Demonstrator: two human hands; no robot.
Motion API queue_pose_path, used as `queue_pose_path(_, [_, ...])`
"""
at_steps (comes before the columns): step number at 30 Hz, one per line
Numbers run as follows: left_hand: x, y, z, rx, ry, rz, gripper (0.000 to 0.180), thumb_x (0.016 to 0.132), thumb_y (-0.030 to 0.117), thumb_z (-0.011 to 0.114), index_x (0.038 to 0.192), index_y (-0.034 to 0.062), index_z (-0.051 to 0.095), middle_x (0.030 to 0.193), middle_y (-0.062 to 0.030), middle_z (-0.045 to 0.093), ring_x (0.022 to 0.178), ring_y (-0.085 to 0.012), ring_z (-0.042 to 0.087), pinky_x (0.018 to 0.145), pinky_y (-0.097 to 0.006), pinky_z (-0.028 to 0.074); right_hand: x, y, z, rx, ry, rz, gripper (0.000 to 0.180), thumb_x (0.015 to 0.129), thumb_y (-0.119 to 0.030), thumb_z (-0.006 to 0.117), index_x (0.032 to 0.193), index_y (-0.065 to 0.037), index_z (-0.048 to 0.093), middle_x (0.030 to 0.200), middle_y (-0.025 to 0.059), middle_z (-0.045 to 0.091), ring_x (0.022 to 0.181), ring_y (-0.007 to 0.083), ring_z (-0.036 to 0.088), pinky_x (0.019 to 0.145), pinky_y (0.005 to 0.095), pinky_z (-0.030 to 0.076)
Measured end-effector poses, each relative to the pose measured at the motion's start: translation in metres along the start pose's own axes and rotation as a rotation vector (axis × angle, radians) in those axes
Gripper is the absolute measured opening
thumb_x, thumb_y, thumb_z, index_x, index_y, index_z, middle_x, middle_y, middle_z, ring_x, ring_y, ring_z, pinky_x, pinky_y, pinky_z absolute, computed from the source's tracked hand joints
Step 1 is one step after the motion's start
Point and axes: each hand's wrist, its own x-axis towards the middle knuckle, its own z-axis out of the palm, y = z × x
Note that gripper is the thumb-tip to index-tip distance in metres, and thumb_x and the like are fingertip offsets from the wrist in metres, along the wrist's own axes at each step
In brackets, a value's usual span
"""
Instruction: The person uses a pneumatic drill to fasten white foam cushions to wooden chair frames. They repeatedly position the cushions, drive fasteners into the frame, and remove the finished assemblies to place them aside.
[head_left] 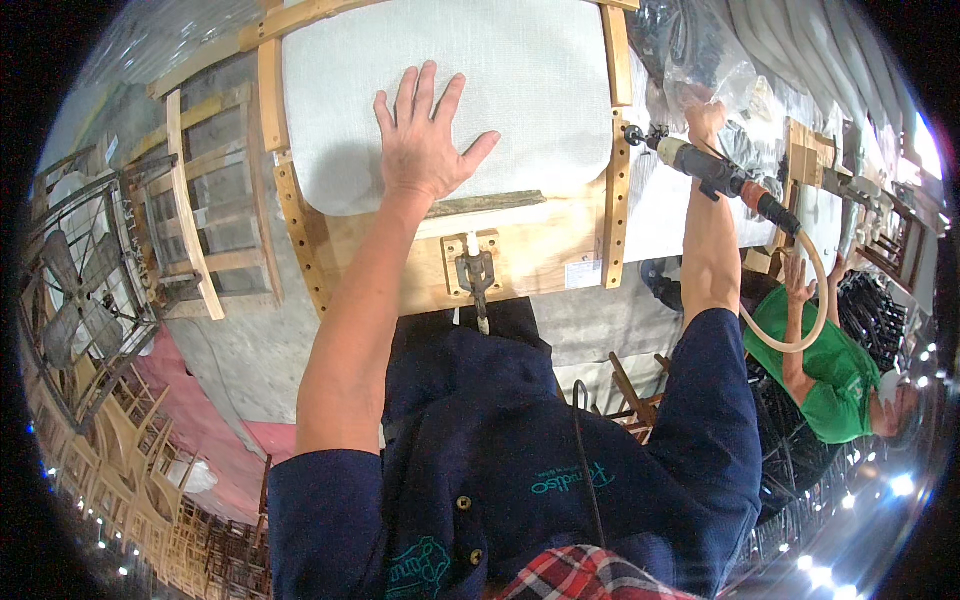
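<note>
- Plaid cloth [590,578] is lying nearest, below the wooden frame [616,200].
- White cushion [535,100], probably light and soft, is lying inside it; edges seem best for holding.
- Left hand [425,150] is resting there, grip spread.
- Right hand [706,120] is hovering right of the frame; its grip I cannot tell.

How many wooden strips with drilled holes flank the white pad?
2: a left strip and a right strip, one on either side of the white pad.
</note>
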Motion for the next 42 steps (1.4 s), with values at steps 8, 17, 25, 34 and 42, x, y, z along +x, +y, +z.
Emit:
queue_pose_path(8, [-0.006, -0.002, 0.001, 0.007, -0.022, -0.020, 0.084, 0.087, 0.071, 0.063, 0.149, 0.0174, 0.051, 0.160, -0.0171, 0.035, 0.151, -0.0348, 0.028, 0.121, -0.067, 0.015, -0.076, -0.037, -0.051, -0.088, 0.074, -0.141, 0.032, 0.093, -0.020, 0.069, 0.120, -0.003, 0.069, 0.101, 0.0114, 0.073, 0.093, 0.0190, 0.069, 0.080, 0.0354, 0.055])
queue_pose_path(17, [-0.008, -0.007, -0.002, -0.150, 0.032, -0.018, 0.081, 0.087, 0.064, 0.066, 0.148, 0.0129, 0.052, 0.159, -0.0201, 0.038, 0.149, -0.0385, 0.030, 0.120, -0.065, 0.018, -0.297, -0.171, -0.118, 1.305, 0.074, 0.781, 0.023, 0.097, -0.005, 0.065, 0.118, 0.006, 0.065, 0.107, 0.0074, 0.070, 0.099, 0.0187, 0.065, 0.083, 0.0323, 0.054])
queue_pose_path(25, [-0.025, -0.075, -0.017, -0.017, 0.103, -0.109, 0.089, 0.082, 0.062, 0.072, 0.149, 0.0084, 0.050, 0.162, -0.0254, 0.032, 0.151, -0.0411, 0.025, 0.121, -0.065, 0.017, -0.222, -0.322, -0.078, 0.733, -0.393, -0.028, 0.024, 0.095, -0.017, 0.071, 0.108, 0.002, 0.074, 0.091, 0.0082, 0.074, 0.082, 0.0154, 0.069, 0.083, 0.0299, 0.054])
queue_pose_path(34, [-0.024, -0.066, -0.026, -0.021, 0.061, -0.169, 0.077, 0.084, 0.055, 0.071, 0.144, 0.0095, 0.053, 0.157, -0.0226, 0.041, 0.149, -0.0380, 0.032, 0.122, -0.063, 0.019, -0.177, -0.372, 0.005, 0.355, -0.386, -0.377, 0.029, 0.095, -0.026, 0.068, 0.114, -0.005, 0.076, 0.098, 0.0101, 0.076, 0.085, 0.0192, 0.070, 0.089, 0.0329, 0.054])
queue_pose_path(42, [-0.028, -0.075, -0.019, 0.055, 0.039, -0.165, 0.079, 0.086, 0.068, 0.063, 0.149, 0.0210, 0.054, 0.161, -0.0138, 0.039, 0.150, -0.0328, 0.030, 0.122, -0.062, 0.017, -0.185, -0.377, -0.026, 0.376, -0.274, -0.363, 0.030, 0.095, -0.026, 0.067, 0.118, -0.008, 0.075, 0.112, 0.0146, 0.074, 0.108, 0.0257, 0.070, 0.096, 0.0414, 0.054])
